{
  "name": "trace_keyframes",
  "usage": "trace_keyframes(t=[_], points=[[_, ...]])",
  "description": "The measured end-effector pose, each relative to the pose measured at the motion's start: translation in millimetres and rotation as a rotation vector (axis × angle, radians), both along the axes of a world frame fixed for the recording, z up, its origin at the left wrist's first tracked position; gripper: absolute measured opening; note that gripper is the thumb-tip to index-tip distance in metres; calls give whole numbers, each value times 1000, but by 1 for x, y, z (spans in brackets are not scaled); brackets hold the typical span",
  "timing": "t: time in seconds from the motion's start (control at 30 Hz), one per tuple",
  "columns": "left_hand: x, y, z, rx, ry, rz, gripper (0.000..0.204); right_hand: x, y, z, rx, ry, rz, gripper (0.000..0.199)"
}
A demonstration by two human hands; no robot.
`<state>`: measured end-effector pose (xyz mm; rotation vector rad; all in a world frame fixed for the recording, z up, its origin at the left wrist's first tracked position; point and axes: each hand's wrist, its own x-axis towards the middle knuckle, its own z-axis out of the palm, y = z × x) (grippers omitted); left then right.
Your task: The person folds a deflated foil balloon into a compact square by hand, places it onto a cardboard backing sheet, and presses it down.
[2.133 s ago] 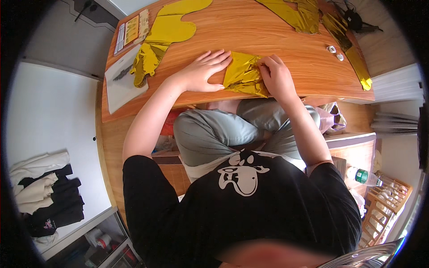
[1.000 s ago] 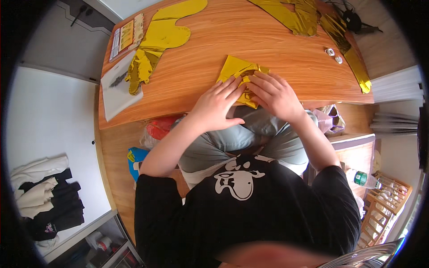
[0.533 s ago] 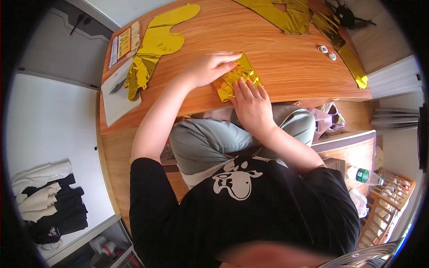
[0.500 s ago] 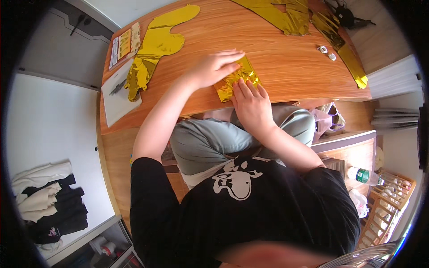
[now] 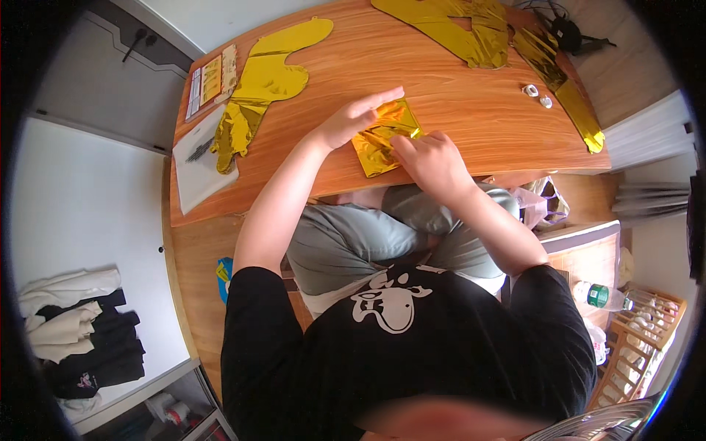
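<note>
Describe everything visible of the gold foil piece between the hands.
The gold foil piece is shiny, creased and thin-looking, seemingly folded into a rough rectangle. It lies slanted near the near edge of the wooden table. The left hand partly covers its upper left side, though whether it presses is unclear; the right hand touches its right side.

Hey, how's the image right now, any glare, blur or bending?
Head view: the desk's edges bow with fisheye distortion; same view, bright glints on the folded foil; also there, a reddish patch at the bottom is badly blurred.
</note>
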<state>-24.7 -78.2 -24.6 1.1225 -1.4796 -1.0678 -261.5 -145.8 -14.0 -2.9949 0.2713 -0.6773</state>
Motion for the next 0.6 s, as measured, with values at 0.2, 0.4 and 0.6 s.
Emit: trace_keyframes(t=[0.2,0.4,0.6], points=[[-4,-1,-1,-120,-537,-57,72,12,-14,7,195,-24,-79,17],[-5,-3,-7,-112,-566,-11,62,11,-22,15,358,-204,87,17],[-13,-1,2,-178,-602,68,55,22,-25,38,219,-138,78,17]])
